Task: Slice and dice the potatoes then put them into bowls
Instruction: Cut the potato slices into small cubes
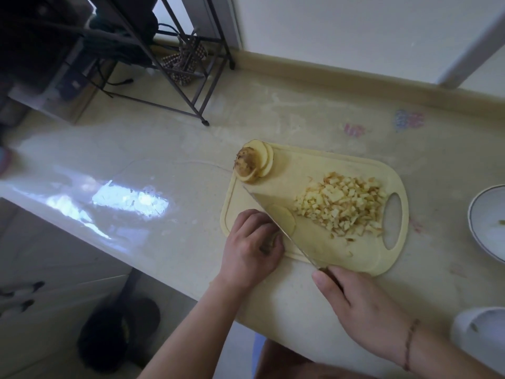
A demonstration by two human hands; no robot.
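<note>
On pale board point(322, 162), right fingers point(325, 280) grasp knife point(276, 225); left fingers point(262, 228) seemingly pinch round potato slices point(284, 220).

A pale yellow cutting board point(322, 170) lies on the cream counter point(164, 187) and serves as the landmark here. At the board's far left corner a stack of potato slices point(255, 165) rests with a skin-covered end piece on top. A heap of diced potato point(344, 205) sits by the board's handle hole. On its near left part the left hand point(251, 247) curls its fingers over a potato slice point(284, 221), which the knife point(281, 228), gripped by the right hand point(360, 305), crosses. Right of the board stands a white bowl point(489, 220)
</note>
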